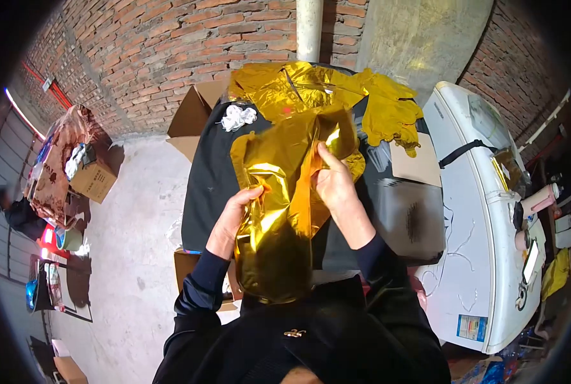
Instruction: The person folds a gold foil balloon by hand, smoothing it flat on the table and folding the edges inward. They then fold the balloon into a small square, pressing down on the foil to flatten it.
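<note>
**Glossy gold foil piece (276,249) suspended between two pinching hands over a black-covered counter (202,185)**

The left hand (229,221) is pinching the foil piece near its left side between thumb and fingers, while the right hand (340,192) is gripping it higher up, with thumb and forefinger closing on a fold. The hands are holding apart from each other, probably so that the thin film is staying spread rather than collapsing. The piece is occupying the space between the forearms, its rounded lower end hanging close to the wearer's black top (311,339). Its mirror-like surface is creasing into bright ridges and darker amber hollows; an orange-gold fold is running down beside the right hand.

Beyond the hands, a crumpled heap of shiny gold foil (266,86) is lying across the far part of the counter, seemingly kept within reach. At its right, a duller yellow-gold piece with lobed edges (394,112) is resting. A small, crumpled white bundle (237,118) is sitting left of the heap. On the right, a flat tan cardboard piece (416,161) is lying just beyond a grey, translucent, box-shaped object (410,217), whose contents are not clear.
</note>
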Demonstrator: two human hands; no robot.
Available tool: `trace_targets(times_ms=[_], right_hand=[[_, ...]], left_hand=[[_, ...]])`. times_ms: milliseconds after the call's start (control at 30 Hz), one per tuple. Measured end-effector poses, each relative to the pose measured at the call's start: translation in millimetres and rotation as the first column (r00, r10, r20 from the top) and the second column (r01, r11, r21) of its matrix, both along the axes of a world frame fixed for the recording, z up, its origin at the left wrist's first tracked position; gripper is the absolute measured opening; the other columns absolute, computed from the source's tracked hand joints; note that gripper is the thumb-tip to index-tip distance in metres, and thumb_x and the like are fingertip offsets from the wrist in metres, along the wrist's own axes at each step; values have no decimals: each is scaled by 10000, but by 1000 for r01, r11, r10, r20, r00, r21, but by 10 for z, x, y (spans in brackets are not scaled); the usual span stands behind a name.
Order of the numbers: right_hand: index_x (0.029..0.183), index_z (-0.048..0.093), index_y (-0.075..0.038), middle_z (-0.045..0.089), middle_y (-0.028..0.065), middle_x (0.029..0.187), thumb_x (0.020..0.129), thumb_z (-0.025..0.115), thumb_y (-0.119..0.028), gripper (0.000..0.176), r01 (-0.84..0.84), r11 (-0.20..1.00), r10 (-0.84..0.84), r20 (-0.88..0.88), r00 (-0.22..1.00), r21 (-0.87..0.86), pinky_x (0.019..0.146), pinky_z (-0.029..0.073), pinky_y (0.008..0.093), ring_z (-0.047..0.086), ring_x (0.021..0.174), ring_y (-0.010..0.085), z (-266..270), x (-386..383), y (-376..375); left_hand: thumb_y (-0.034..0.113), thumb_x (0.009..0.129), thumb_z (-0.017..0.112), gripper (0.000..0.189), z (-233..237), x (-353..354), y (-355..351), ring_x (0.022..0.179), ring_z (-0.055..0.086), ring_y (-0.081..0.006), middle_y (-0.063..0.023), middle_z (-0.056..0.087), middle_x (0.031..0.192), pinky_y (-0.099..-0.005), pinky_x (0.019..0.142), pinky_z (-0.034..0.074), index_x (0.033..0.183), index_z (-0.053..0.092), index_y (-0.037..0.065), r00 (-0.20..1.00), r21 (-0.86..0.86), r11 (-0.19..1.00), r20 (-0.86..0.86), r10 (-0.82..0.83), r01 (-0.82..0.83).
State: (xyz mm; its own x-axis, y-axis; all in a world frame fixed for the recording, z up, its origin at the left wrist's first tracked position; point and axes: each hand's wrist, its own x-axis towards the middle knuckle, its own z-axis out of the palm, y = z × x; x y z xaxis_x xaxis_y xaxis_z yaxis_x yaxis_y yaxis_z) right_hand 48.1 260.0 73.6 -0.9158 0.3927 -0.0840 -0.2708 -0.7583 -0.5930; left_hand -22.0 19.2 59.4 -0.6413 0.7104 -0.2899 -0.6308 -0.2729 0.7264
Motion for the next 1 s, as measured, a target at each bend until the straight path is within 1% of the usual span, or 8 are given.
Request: trace_targets(times_ms=[33, 167, 300, 500, 767, 833, 933, 1000], right_hand=[[1141, 713, -79, 752, 38, 1085, 977, 762, -140, 182, 120, 991, -115, -82, 990, 60, 858, 566, 309, 719, 959, 141, 94, -20, -43], [1222, 679, -69, 743, 41, 1152, 959, 769, -70, 278, 142, 964, -139, -28, 990, 223, 932, 561, 336, 710, 1033, 144, 33, -102, -7], [1135, 717, -28, 755, 28, 1045, 927, 820, -101, 244, 200, 897, -230, 28, 973, 395, 828, 550, 271, 705, 889, 107, 8, -146, -94], [1299, 640, -7, 723, 54, 1206, 934, 779, -37, 392, 180, 871, -193, -18, 981, 458, 977, 530, 290, 693, 1056, 124, 6, -285, 51], [1275, 674, 0, 738, 60, 1149, 998, 719, -152, 319, -9, 843, -84, 148, 985, 537, 876, 533, 290, 682, 984, 126, 117, -456, 466], [1221, 694, 11, 737, 48, 1078, 1003, 715, -209, 310, -10, 850, -76, 141, 987, 527, 736, 541, 274, 687, 897, 119, 149, -544, 558], [1021, 687, 9, 688, 23, 847, 1001, 712, -223, 234, -41, 594, -219, 211, 953, 803, 595, 516, 306, 634, 703, 104, 118, -786, 834], [980, 674, 1, 677, 33, 829, 994, 721, -236, 242, -72, 580, -196, 225, 955, 811, 552, 504, 309, 613, 667, 106, 255, -810, 889]], left_hand=[[177, 966, 722, 295, 0, 13, -29, 1014, 748, -212, -97, 767, 1130, -374, 948, 597, 1200, 710, -2, 1000, -56, 998, -14, 5, -5], [227, 1011, 727, 347, -33, 140, -137, 1022, 726, -156, -65, 749, 1161, -320, 911, 587, 1261, 666, -5, 997, 0, 997, -27, -77, 78], [90, 980, 749, 312, -88, 209, -136, 968, 723, -149, -57, 749, 1113, -309, 880, 591, 1263, 658, -5, 985, -125, 986, -121, -124, 109], [49, 1008, 673, 198, -230, 29, -158, 887, 728, -153, -71, 751, 1065, -310, 806, 597, 1198, 654, -1, 989, -162, 987, -146, -20, -4], [-119, 891, 529, 390, -204, -259, -168, 1028, 712, -251, -153, 703, 1190, -365, 934, 599, 1264, 610, -40, 991, -176, 984, -127, -31, 9], [-107, 861, 533, 401, -208, -438, -196, 963, 720, -252, -143, 713, 1130, -363, 893, 607, 1247, 613, -35, 987, -197, 979, -141, -73, 44], [-20, 876, 571, 314, 31, -507, -58, 831, 710, -203, -99, 711, 1002, -330, 798, 604, 1182, 637, 0, 982, -211, 977, -184, -40, 0], [55, 940, 621, 227, -140, -857, -129, 880, 729, -182, -84, 729, 1002, -328, 833, 614, 1162, 647, 19, 981, -187, 979, -158, -115, 85]])
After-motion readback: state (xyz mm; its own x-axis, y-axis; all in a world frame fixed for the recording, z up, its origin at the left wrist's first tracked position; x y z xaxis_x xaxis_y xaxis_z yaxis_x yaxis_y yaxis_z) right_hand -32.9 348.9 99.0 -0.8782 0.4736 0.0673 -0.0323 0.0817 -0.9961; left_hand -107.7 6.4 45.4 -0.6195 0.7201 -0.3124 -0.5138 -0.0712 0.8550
